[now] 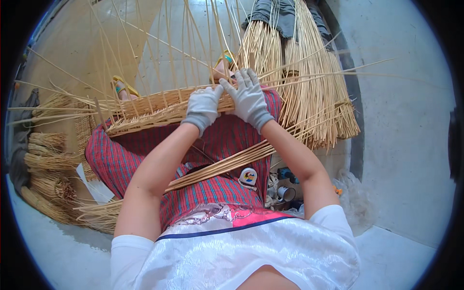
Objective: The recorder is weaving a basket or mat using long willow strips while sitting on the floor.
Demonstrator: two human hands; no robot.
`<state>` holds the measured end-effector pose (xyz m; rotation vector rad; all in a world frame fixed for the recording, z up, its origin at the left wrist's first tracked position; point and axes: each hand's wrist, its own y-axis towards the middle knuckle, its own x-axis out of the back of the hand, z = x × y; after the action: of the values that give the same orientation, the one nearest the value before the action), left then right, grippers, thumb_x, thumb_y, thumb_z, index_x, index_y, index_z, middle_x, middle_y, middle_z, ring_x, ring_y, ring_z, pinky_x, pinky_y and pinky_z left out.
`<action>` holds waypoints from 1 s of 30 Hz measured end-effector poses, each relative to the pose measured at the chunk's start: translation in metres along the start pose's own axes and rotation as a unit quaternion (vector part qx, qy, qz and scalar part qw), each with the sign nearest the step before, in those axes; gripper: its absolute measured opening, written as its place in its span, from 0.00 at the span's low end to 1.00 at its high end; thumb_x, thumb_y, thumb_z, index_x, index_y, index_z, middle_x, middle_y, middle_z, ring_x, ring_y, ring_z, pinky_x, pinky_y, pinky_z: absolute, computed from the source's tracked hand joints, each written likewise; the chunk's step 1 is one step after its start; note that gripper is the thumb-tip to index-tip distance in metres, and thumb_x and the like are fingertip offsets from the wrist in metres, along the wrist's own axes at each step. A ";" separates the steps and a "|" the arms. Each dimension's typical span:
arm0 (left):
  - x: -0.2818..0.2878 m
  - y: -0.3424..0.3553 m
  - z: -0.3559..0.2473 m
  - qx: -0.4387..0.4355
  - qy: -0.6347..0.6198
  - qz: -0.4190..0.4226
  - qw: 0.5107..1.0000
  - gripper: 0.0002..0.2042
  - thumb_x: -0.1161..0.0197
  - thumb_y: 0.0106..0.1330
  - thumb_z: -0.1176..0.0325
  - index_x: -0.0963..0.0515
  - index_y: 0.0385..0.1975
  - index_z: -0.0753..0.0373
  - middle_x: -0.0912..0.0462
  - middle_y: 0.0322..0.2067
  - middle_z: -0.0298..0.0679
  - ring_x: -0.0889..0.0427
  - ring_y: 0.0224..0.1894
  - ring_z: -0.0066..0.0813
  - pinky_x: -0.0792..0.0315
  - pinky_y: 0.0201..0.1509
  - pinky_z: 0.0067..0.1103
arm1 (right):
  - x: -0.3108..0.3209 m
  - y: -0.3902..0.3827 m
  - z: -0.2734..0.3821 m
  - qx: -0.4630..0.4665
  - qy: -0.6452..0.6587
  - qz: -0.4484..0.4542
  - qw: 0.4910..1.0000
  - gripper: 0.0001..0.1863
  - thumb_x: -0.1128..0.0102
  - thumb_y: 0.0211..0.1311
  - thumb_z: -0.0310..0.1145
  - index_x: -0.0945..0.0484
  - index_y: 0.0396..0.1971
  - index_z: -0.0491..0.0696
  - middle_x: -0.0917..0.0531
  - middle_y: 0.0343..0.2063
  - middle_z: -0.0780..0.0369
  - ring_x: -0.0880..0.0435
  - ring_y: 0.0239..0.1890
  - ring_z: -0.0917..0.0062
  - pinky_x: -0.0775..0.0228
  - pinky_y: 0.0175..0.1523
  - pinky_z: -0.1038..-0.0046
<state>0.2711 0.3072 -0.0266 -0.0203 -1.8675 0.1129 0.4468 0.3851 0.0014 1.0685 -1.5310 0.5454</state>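
A long woven wicker piece rests across my knees, with thin upright rods rising along its far side. My left hand, in a pale glove with a grey cuff, is closed on its near edge. Its fingertips are partly hidden. Beside it, my right hand, gloved alike, lies over the right end of the weave. Those fingers are stretched out and the thumb is spread toward the left hand. Loose rods stick out to the right past the right hand. A bunch of rods lies across my lap, under my forearms.
A red plaid cloth covers my lap, with a round white tape measure on it. Large rod bundles lean at the far right. Smaller bundles lie at left. A mug and clear plastic are on the floor at right.
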 end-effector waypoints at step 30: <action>0.005 -0.122 0.119 0.050 0.043 -0.158 0.985 0.34 0.30 0.66 0.49 0.29 0.74 0.28 0.19 0.69 0.34 0.19 0.64 0.45 0.50 0.77 0.60 | -0.020 0.036 0.147 -0.091 0.128 -0.031 0.987 0.52 0.28 0.55 0.63 0.31 0.73 0.43 0.23 0.63 0.50 0.30 0.70 0.47 0.56 0.83 0.42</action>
<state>0.1609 0.1784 -0.0458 0.3350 -1.7546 -0.0148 0.3383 0.2897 -0.0481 0.8673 -1.2920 0.4702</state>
